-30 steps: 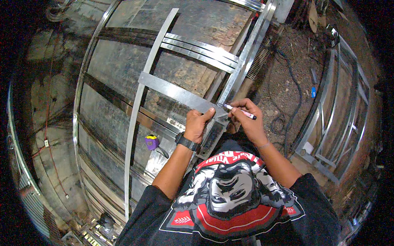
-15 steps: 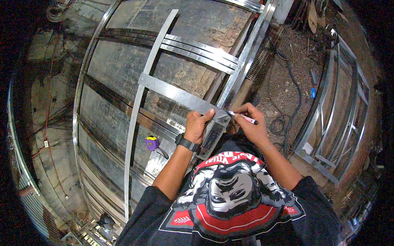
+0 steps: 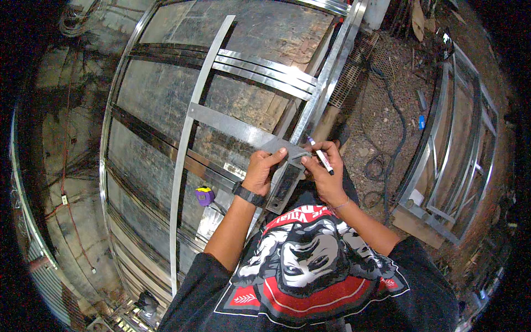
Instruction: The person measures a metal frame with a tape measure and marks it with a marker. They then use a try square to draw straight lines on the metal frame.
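My left hand (image 3: pixel 259 171) is closed around a flat grey metal blade (image 3: pixel 238 130), its thumb lying on top. The blade meets a long thin metal strip (image 3: pixel 185 135) in a T shape. Beside my left hand is a grey metal piece (image 3: pixel 285 185) with a dark rectangular recess. A white marker (image 3: pixel 321 155) with a dark end is held between the fingers of my right hand (image 3: pixel 330 174), tilted with its tip pointing up and away. My right thumb touches the near end of the blade.
A purple and yellow tape measure (image 3: pixel 204 196) lies left of my left forearm. Beneath everything is a shiny metal frame (image 3: pixel 265 66) over dark, worn panels. Another metal frame (image 3: pixel 442 160) lies at the right. A black cable (image 3: pixel 395 105) crosses the gravelly ground.
My right hand has shifted slightly left and its thumb now rests on the blade's end. The marker has swung more upright, its tip off the metal. My left hand stays put.
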### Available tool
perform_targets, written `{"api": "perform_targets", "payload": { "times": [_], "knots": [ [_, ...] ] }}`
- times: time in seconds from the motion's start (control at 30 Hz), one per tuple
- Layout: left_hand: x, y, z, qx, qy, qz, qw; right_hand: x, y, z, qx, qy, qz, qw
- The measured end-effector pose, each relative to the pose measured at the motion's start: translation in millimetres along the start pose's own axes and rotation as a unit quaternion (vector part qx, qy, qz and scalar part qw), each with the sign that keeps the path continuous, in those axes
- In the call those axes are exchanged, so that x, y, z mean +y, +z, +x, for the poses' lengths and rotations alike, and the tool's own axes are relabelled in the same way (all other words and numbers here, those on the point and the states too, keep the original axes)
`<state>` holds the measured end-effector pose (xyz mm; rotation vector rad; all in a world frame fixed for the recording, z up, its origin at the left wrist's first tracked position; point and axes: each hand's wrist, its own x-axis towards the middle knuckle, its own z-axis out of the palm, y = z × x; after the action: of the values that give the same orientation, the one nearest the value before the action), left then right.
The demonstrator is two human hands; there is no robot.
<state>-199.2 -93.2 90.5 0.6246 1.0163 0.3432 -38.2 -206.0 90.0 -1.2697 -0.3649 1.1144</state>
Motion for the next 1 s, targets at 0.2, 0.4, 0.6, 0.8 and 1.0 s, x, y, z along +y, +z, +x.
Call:
{"api": "perform_targets", "payload": {
  "times": [0.2, 0.4, 0.6, 0.8, 1.0],
  "knots": [
    [14, 23, -5, 0.016, 0.03, 0.001, 0.999, 8, -4, 6, 0.002, 0.014, 0.076, 0.997],
    [7, 17, 4, 0.019, 0.017, -0.004, 1.0, 10, -1, 6, 0.03, 0.017, 0.096, 0.995],
    [8, 30, 2, 0.033, 0.06, -0.003, 0.998, 5, 1, 8, 0.028, 0.0, 0.104, 0.994],
    [12, 29, 0, 0.028, 0.034, 0.014, 0.999, 8, 0, 7, 0.032, -0.007, 0.102, 0.994],
    [8, 29, 2, 0.031, 0.052, 0.014, 0.998, 8, 0, 7, 0.028, -0.013, 0.104, 0.994]
  ]
}}
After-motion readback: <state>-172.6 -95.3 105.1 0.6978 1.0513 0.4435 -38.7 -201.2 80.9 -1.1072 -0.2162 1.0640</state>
